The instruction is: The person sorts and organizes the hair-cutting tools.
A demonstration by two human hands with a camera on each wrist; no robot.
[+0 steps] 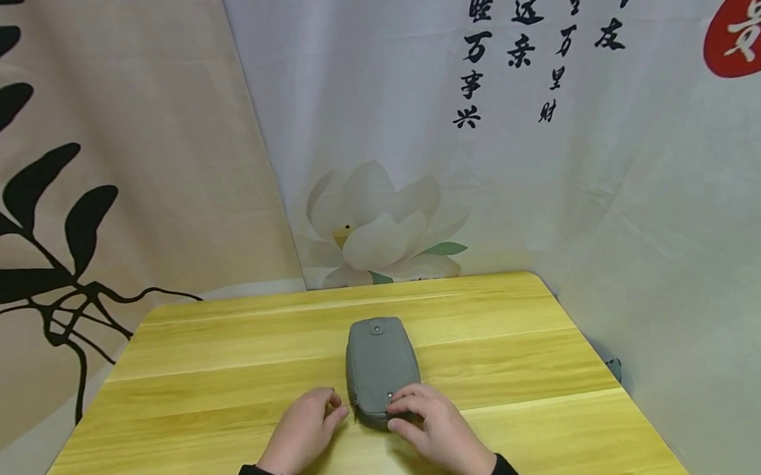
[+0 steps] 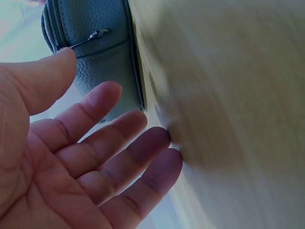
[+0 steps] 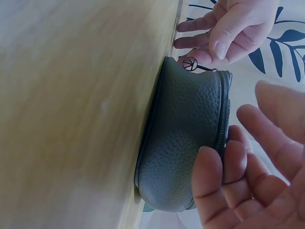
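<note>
A grey leather zip pouch point(image 1: 382, 365) lies on the wooden table, with two snap studs on its top face. My left hand point(image 1: 304, 428) is just off its near left corner, fingers loosely bent and nothing in them. In the left wrist view, its thumb tip overlaps the zip pull point(image 2: 97, 36) on the pouch's side point(image 2: 102, 71). At the near right corner, the fingertips of my right hand point(image 1: 436, 426) rest on the pouch's edge, its thumb apart from them. A round metal charm point(image 3: 190, 64) hangs at the zip's end in the right wrist view.
Yellow wood-grain tabletop point(image 1: 233, 357) surrounds the pouch. Behind it hangs a pale cloth backdrop point(image 1: 374, 89) with a printed lotus and black characters. Dark printed leaves point(image 1: 40, 181) show on the cloth at the left.
</note>
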